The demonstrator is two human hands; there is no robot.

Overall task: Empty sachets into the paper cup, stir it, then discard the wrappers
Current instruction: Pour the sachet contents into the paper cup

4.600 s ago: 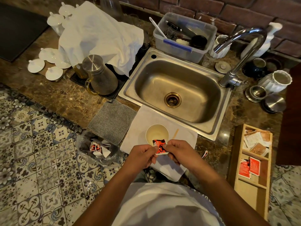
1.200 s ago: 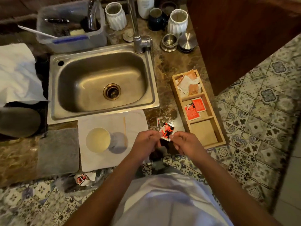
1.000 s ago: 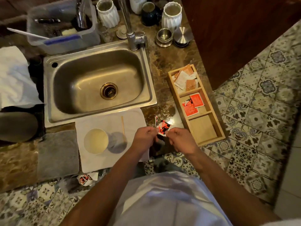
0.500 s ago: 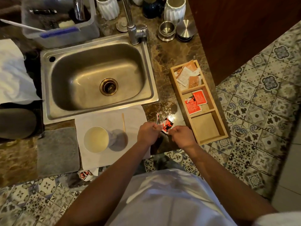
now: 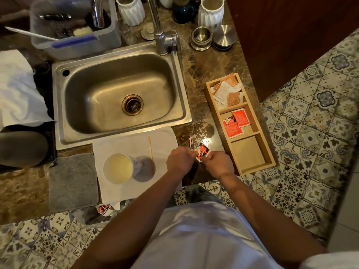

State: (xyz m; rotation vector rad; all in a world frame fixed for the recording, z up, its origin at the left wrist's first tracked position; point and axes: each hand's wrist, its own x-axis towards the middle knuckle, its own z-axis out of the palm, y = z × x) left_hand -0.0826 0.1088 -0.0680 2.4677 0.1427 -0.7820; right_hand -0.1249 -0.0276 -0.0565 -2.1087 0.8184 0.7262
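Between your two hands, over the marble counter's edge, a red sachet (image 5: 202, 152) is pinched: your left hand (image 5: 180, 161) grips one side, your right hand (image 5: 219, 164) the other, fingers curled round it as if to tear. By this reading, you are at the opening step; the pour calls for carrying the sachet well to the left of your left hand, where the paper cup (image 5: 117, 168) stands upright on a white napkin (image 5: 165, 138). A wooden stirrer (image 5: 150, 150) lies between cup and left hand. Just beyond your right hand, the wooden tray (image 5: 252, 167) holds more red sachets (image 5: 236, 123). Spent wrappers (image 5: 104, 208) sit below the napkin, nearer you.
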